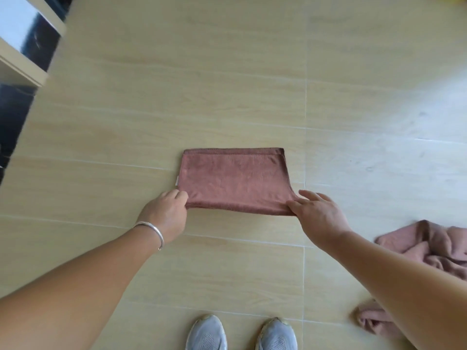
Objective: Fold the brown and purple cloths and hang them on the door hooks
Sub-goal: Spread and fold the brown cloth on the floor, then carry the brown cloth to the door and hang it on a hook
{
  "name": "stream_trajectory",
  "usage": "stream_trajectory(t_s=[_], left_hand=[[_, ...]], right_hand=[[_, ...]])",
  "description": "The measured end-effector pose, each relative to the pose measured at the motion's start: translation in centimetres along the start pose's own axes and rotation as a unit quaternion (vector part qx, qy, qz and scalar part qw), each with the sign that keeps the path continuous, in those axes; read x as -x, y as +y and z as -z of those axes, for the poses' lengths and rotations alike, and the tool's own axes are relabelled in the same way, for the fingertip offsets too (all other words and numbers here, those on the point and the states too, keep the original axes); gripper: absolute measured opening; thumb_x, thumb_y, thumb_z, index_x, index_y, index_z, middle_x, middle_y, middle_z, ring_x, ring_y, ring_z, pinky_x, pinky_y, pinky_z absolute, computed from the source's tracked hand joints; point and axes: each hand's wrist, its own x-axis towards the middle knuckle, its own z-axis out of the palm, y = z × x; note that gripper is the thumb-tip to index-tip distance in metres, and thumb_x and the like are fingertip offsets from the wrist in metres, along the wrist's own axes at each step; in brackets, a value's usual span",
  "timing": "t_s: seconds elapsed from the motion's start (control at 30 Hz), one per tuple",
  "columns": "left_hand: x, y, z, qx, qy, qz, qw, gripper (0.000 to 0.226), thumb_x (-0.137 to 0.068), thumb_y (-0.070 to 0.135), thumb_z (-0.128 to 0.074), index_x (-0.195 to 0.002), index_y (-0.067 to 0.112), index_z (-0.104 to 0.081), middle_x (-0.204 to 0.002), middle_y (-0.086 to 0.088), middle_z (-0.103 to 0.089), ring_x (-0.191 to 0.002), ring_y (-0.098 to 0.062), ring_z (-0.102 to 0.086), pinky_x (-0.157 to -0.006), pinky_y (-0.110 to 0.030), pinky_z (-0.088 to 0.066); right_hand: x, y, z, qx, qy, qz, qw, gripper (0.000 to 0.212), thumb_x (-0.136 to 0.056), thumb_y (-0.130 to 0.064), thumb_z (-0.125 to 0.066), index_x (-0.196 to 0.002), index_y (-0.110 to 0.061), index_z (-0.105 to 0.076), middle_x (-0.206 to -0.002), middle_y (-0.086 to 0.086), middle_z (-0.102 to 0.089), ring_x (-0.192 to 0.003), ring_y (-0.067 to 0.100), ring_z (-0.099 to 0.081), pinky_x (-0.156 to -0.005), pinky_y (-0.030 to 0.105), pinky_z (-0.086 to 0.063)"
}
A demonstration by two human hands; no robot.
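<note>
The brown cloth (pixel 233 181) lies folded on the floor (pixel 227 84); my left hand (pixel 165 214) and right hand (pixel 319 214) pinch its near corners, the purple cloth (pixel 429 248) crumpled to its right.

Bare forearms, silver bangle (pixel 151 232) on left wrist, grey mesh trainers (pixel 242 333)

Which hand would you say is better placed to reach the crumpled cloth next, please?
Right, probably. The right hand pinches the near right corner of the folded brown cloth, and the crumpled cloth lies on its side; the left hand holds the opposite corner.
</note>
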Motion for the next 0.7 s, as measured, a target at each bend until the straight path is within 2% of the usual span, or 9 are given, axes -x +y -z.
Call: stream_trajectory(t_s=[0.1, 0.2, 0.33, 0.47, 0.5, 0.57, 0.6, 0.63, 0.7], left_hand=[[1.0, 0.3, 4.5, 0.004, 0.054, -0.027, 0.998, 0.010, -0.087, 0.019, -0.045, -0.091, 0.014, -0.053, -0.094, -0.002, -0.055, -0.095, -0.027, -0.051, -0.072, -0.037, -0.045], [2.1, 0.3, 9.3, -0.010, 0.070, -0.049, 0.996, 0.018, -0.087, 0.036, -0.054, -0.087, 0.019, -0.051, -0.089, 0.003, -0.054, -0.092, -0.022, -0.052, -0.068, -0.033, -0.043], [2.9, 0.0, 15.5, -0.034, 0.050, -0.036, 0.998, 0.027, -0.088, 0.045, -0.059, -0.105, 0.024, -0.058, -0.099, 0.006, -0.059, -0.100, -0.019, -0.054, -0.077, -0.033, -0.046], [3.9, 0.5, 23.2, -0.036, 0.031, -0.002, 0.999, 0.051, -0.086, 0.053, -0.061, -0.133, 0.036, -0.049, -0.118, 0.010, -0.064, -0.109, -0.018, -0.059, -0.080, -0.028, -0.046], [4.2, 0.7, 25.2, -0.052, 0.023, 0.004, 0.998, 0.047, -0.086, 0.056, -0.060, -0.129, 0.039, -0.052, -0.114, 0.011, -0.065, -0.107, -0.018, -0.061, -0.078, -0.027, -0.046], [5.0, 1.2, 29.7, -0.089, 0.011, 0.013, 0.996, 0.028, -0.087, 0.059, -0.055, -0.104, 0.039, -0.064, -0.089, 0.013, -0.064, -0.088, -0.017, -0.061, -0.070, -0.025, -0.046], [5.4, 1.5, 31.8, -0.107, 0.003, 0.011, 0.994, 0.029, -0.089, 0.059, -0.050, -0.093, 0.035, -0.065, -0.081, 0.012, -0.061, -0.080, -0.018, -0.059, -0.065, -0.025, -0.042], [6.0, 1.9, 34.2, -0.125, -0.002, 0.003, 0.992, 0.033, -0.092, 0.059, -0.045, -0.088, 0.032, -0.063, -0.080, 0.010, -0.061, -0.078, -0.019, -0.058, -0.063, -0.025, -0.039], [7.3, 2.6, 38.7, -0.156, -0.005, -0.027, 0.987, 0.035, -0.096, 0.057, -0.038, -0.090, 0.032, -0.062, -0.090, 0.006, -0.066, -0.085, -0.022, -0.062, -0.064, -0.026, -0.036]], right_hand=[[0.1, 0.3, 5.1, 0.000, 0.008, -0.019, 1.000, 0.041, -0.090, -0.006, -0.037, -0.118, -0.031, -0.055, -0.121, -0.014, -0.064, -0.139, 0.012, -0.034, -0.109, 0.026, -0.024], [0.7, 0.8, 10.4, -0.001, 0.007, -0.028, 1.000, 0.040, -0.091, -0.007, -0.037, -0.119, -0.030, -0.054, -0.119, -0.012, -0.066, -0.138, 0.012, -0.036, -0.108, 0.026, -0.025], [2.2, 1.8, 17.3, 0.008, -0.001, -0.027, 1.000, 0.031, -0.094, -0.010, -0.038, -0.114, -0.027, -0.054, -0.117, -0.012, -0.065, -0.137, 0.012, -0.037, -0.107, 0.027, -0.028], [4.2, 2.3, 24.7, 0.029, -0.004, -0.025, 0.999, 0.026, -0.097, -0.014, -0.040, -0.114, -0.026, -0.055, -0.121, -0.011, -0.063, -0.139, 0.012, -0.033, -0.110, 0.028, -0.026], [4.8, 2.5, 26.5, 0.031, -0.005, -0.026, 0.999, 0.026, -0.096, -0.014, -0.040, -0.114, -0.026, -0.055, -0.122, -0.011, -0.063, -0.140, 0.012, -0.032, -0.111, 0.028, -0.026], [6.1, 2.7, 30.4, 0.035, -0.002, -0.030, 0.999, 0.029, -0.095, -0.013, -0.039, -0.115, -0.026, -0.055, -0.124, -0.011, -0.062, -0.141, 0.012, -0.031, -0.112, 0.028, -0.025], [6.6, 2.8, 32.2, 0.038, -0.001, -0.032, 0.999, 0.031, -0.095, -0.011, -0.039, -0.117, -0.025, -0.055, -0.126, -0.010, -0.061, -0.141, 0.012, -0.030, -0.112, 0.028, -0.025], [7.2, 2.9, 34.3, 0.041, 0.002, -0.034, 0.999, 0.032, -0.094, -0.010, -0.039, -0.118, -0.025, -0.055, -0.128, -0.010, -0.060, -0.142, 0.012, -0.029, -0.113, 0.028, -0.025], [8.7, 3.0, 38.6, 0.046, 0.009, -0.037, 0.998, 0.032, -0.094, -0.011, -0.041, -0.119, -0.025, -0.055, -0.129, -0.009, -0.060, -0.142, 0.012, -0.028, -0.113, 0.029, -0.025]])
